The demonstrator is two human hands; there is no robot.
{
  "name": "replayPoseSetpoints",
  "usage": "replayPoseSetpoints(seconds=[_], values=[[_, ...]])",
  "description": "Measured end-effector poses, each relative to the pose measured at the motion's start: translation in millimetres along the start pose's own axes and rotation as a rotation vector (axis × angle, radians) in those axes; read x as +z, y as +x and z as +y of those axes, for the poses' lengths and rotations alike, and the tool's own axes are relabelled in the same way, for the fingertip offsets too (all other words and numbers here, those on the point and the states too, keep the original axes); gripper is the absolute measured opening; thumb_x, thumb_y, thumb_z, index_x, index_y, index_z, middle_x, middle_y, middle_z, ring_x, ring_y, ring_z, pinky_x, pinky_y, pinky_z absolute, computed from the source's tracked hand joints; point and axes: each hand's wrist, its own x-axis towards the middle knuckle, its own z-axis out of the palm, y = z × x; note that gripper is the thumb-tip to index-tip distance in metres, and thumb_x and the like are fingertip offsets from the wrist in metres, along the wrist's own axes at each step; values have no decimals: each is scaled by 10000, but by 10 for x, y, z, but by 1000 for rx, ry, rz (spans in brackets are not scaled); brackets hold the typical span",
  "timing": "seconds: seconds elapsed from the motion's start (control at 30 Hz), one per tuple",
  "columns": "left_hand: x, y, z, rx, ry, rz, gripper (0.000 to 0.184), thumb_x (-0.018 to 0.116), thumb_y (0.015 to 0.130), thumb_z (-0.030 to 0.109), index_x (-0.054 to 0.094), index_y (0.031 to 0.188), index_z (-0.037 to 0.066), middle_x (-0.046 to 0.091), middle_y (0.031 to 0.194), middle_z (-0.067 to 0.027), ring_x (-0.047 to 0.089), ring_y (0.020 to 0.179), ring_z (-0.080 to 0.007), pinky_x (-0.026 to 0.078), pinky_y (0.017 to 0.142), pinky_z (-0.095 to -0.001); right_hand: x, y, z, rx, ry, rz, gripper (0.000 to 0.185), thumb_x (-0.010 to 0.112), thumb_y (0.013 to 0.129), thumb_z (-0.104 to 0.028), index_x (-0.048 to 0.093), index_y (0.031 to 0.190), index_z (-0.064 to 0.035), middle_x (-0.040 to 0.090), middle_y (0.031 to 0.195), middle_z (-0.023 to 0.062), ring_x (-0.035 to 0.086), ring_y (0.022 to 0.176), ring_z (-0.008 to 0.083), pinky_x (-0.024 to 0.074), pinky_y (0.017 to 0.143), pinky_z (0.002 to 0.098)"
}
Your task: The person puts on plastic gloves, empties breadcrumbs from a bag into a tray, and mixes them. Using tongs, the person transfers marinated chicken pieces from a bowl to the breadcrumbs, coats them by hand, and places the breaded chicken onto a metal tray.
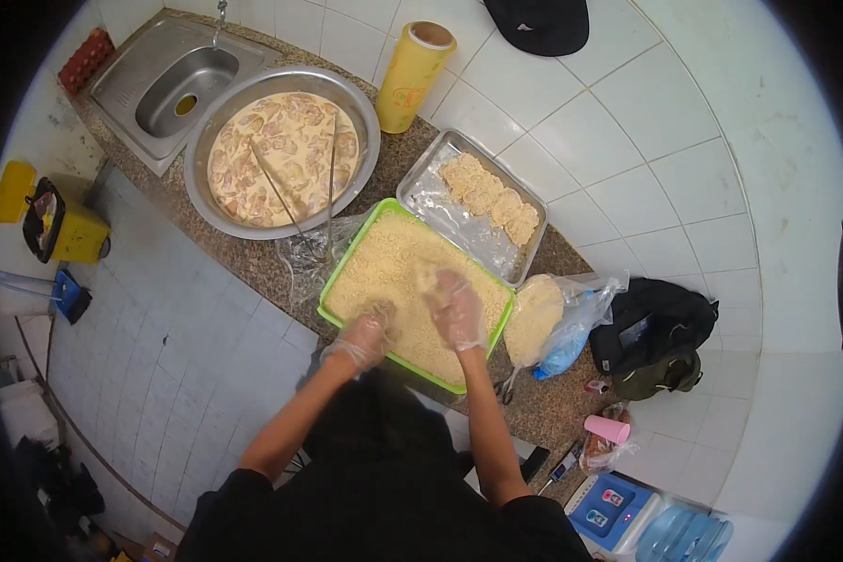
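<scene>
A green-rimmed tray (486, 347) full of pale breadcrumbs (407, 244) lies in front of me on the counter. My left hand (363, 335), in a clear plastic glove, is at the tray's near left side, its crumb-coated fingers curled down at the crumbs. Over the right half of the tray is my right hand (456, 309), also gloved and smeared by motion. A pale crumb-coloured blur shows at its fingertips; whether it is a coated piece or loose crumbs I cannot tell. Behind, a metal tray (428, 194) holds several breaded pieces (487, 199) in a row.
A big metal bowl (199, 192) of raw meat pieces in creamy liquid holds tongs (332, 183), beside the sink (173, 94). A yellow wrap roll (412, 80) stands behind. To the right are a crumb bag (536, 318), scissors (506, 389), a black backpack (651, 323) and a pink cup (607, 429).
</scene>
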Motion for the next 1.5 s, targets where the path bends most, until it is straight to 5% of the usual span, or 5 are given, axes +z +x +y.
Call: replayPoseSetpoints(seconds=[0.33, 0.43, 0.63, 0.97, 1.5], values=[[-185, 379, 606, -122, -27, -238, 326, 626, 902, 193, 633, 1155, -12, 649, 1165, -292, 669, 1030, -433, 541, 886, -499, 465, -288, 678, 503, 38, -436, 732, 781, 771, -335, 561, 1356, 45, 613, 1340, 279, 609, 1227, 386, 478, 1031, 467], [173, 448, 376, 434, 213, 382, 400, 643, 897, 209, 617, 1220, -27, 663, 1201, -281, 662, 1106, -426, 530, 928, -494, 217, -245, 691, 457, 375, -207, 608, 726, 821, -301, 609, 1323, 21, 699, 1166, 269, 677, 1089, 403, 521, 958, 476], [-197, 557, 542, -79, 168, -593, 426, 567, 918, 167, 564, 1297, -27, 674, 1259, -215, 641, 1176, -413, 471, 1008, -550, 81, 146, 404, 359, 76, -160, 339, 696, 853, -312, 739, 1081, -65, 709, 967, 271, 694, 903, 435, 550, 823, 486], [684, 1553, 180, 61, 651, 231, 440, 571, 879, 202, 603, 1301, 85, 665, 1005, -130, 604, 944, -313, 448, 805, -499, 623, -309, 915, 367, 151, -35, 223, 653, 892, -236, 742, 865, -34, 699, 806, 217, 697, 732, 363, 523, 664, 432], [1077, 2149, -23, 621, 441, 56, 320, 542, 919, 240, 632, 1199, 114, 577, 1028, -172, 531, 1002, -350, 400, 811, -524, -371, -1227, 496, 1028, 648, 54, 289, 701, 928, -271, 751, 1037, -7, 751, 846, 128, 706, 785, 172, 531, 728, 335]])
